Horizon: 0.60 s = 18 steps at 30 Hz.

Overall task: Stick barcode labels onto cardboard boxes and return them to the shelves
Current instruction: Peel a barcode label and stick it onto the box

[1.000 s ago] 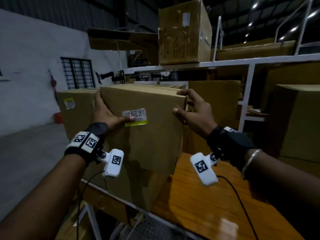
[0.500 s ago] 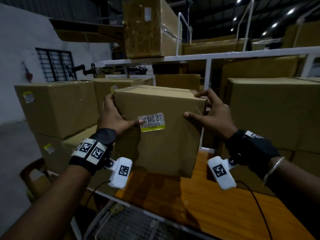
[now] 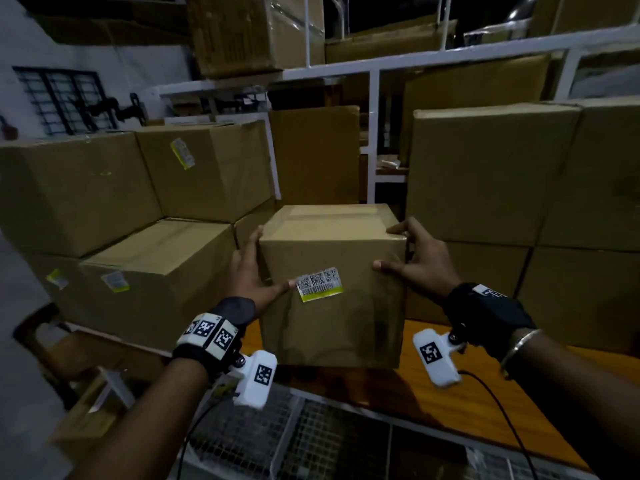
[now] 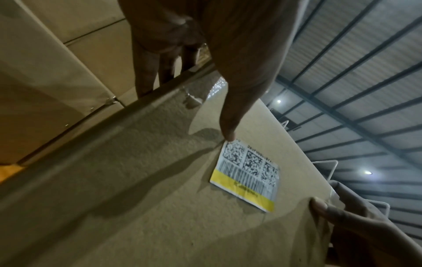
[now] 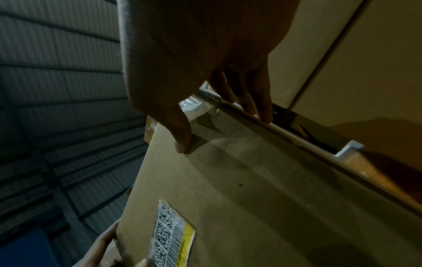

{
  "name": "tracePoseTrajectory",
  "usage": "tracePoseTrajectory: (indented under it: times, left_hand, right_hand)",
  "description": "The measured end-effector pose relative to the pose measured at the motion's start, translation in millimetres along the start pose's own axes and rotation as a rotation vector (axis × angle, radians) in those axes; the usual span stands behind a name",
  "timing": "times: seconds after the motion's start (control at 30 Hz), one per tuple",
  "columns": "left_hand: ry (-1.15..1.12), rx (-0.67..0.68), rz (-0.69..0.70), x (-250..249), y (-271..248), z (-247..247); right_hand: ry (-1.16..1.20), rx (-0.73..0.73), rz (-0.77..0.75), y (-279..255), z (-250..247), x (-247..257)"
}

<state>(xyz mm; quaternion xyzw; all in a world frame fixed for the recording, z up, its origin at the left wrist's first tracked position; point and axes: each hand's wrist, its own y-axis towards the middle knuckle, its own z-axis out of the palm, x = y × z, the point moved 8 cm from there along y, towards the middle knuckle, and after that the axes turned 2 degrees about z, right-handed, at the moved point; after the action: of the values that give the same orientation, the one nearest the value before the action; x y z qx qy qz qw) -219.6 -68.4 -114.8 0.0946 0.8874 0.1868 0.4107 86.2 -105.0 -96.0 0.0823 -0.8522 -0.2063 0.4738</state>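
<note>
Since the earlier frames: cardboard box [image 3: 332,289] carried lower and rightward, from shoulder height in front of the stacked boxes down to the wooden shelf board [image 3: 450,403], between the left stack and the right stack.

Left hand [image 3: 252,271]: fingers straight, flat against the box's left side; thumb stretched across the near face, tip touching the left edge of the barcode label [image 3: 320,284]. The left wrist view shows the thumb [image 4: 230,126] pressing at the label's corner. Wrist band with black-and-white square markers; white camera unit below it.

Box: plain brown, taped top seam, held between both hands, its lower edge at the shelf board; whether it rests there cannot be told.

Label: white, three square matrix codes in a row above a line barcode, yellow strip along the bottom; small print too blurred to read.

Right hand [image 3: 419,261]: fingers over the top right corner and down the right side, thumb on the near face, holding the box.

Surroundings, left to right: white wall with barred window; brown boxes [image 3: 86,188] stacked two high, several bearing small white-and-yellow labels; white metal shelf frame [image 3: 372,133] with boxes above; large boxes [image 3: 485,174] at right. Wire mesh below the orange-brown board. Dim lighting, corrugated roof overhead.
</note>
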Motion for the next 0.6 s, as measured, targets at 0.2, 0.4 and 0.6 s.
tracePoseTrajectory:
  times: [0.2, 0.4, 0.6]
  left_hand:
    - [-0.006, 0.101, -0.006, 25, -13, 36]
    - [-0.002, 0.149, 0.037, 52, -13, 55]
    - [0.036, 0.254, 0.058, 68, -8, 67]
  right_hand:
    - [-0.037, 0.021, 0.048, -13, 14, -39]
    - [-0.030, 0.014, 0.067, -17, 34, -72]
    - [-0.125, -0.015, 0.082, -25, 48, -84]
